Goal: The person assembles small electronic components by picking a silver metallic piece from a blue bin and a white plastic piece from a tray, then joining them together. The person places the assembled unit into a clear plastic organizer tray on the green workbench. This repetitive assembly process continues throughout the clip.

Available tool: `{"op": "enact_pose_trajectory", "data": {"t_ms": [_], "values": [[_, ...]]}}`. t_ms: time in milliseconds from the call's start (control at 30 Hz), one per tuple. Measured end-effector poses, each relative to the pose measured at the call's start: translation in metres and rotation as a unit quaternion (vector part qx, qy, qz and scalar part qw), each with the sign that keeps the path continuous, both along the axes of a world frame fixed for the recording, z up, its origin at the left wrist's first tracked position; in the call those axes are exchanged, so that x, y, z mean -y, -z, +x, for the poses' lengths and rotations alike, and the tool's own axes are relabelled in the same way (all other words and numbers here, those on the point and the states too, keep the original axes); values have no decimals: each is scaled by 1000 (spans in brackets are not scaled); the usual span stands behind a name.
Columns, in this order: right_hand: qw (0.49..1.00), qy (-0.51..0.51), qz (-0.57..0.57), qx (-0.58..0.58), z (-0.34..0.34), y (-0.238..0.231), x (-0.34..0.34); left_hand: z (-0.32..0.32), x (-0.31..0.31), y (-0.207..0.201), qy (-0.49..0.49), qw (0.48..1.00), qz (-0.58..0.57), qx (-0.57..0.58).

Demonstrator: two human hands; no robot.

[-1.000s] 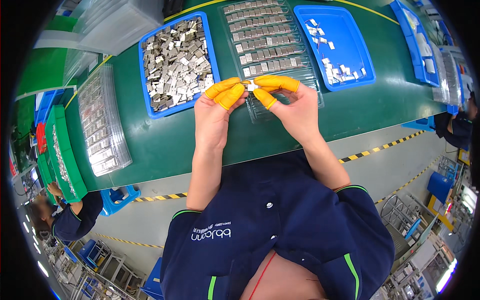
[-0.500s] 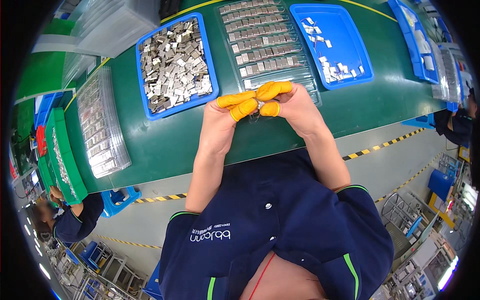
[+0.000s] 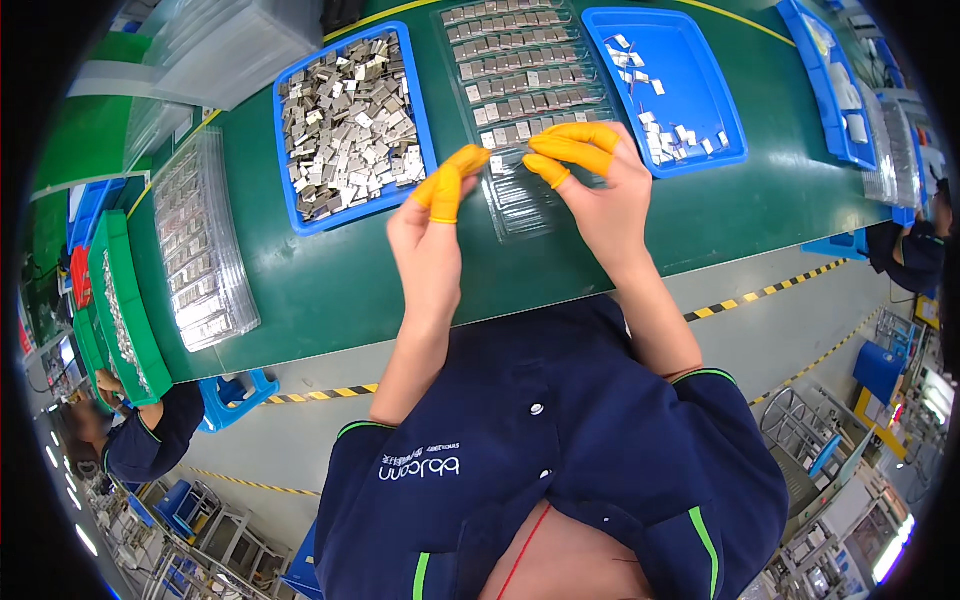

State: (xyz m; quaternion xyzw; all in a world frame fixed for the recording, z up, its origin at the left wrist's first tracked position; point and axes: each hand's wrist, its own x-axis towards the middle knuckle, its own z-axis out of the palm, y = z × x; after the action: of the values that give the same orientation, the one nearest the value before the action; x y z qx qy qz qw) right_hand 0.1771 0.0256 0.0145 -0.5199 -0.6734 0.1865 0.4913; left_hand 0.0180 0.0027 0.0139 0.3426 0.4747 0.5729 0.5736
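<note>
My left hand (image 3: 430,230) and my right hand (image 3: 607,195) both wear yellow finger cots. Left thumb and fingertips are pinched together beside the near left edge of a clear plastic tray (image 3: 520,205); whatever may be between them is too small to make out. The right hand's fingers, also drawn together, are over the tray's right side, and their tips hide anything they hold. Rows of small rectangular grey metal parts (image 3: 530,80) fill the tray's far part. One pale part (image 3: 499,166) lies at the left of a nearer row, between my hands.
Left of the tray, a blue bin (image 3: 432,150) holds heaped metal pieces. A blue bin (image 3: 690,75) at right has several small white wired parts. Farther left are stacked clear trays (image 3: 205,260) and a green bin (image 3: 130,310), where another person's hand (image 3: 112,385) works.
My hands were together at the tray's near edge around a small thing. Now they are apart: the left moved left and forward, the right forward and right over the tray.
</note>
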Motion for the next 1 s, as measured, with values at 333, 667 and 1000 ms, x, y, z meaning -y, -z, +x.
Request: {"op": "enact_pose_trajectory", "data": {"t_ms": [333, 667, 1000], "values": [[963, -17, 90, 252, 1, 27, -8, -50, 4, 10, -124, 979, 44, -155], [970, -41, 38, 236, 0, 27, -6, -86, -26, 5, -139, 954, 81, -251], [965, 152, -88, 194, 103, 17, -62, -72, -48, 6, 4, 703, 66, -708]]}}
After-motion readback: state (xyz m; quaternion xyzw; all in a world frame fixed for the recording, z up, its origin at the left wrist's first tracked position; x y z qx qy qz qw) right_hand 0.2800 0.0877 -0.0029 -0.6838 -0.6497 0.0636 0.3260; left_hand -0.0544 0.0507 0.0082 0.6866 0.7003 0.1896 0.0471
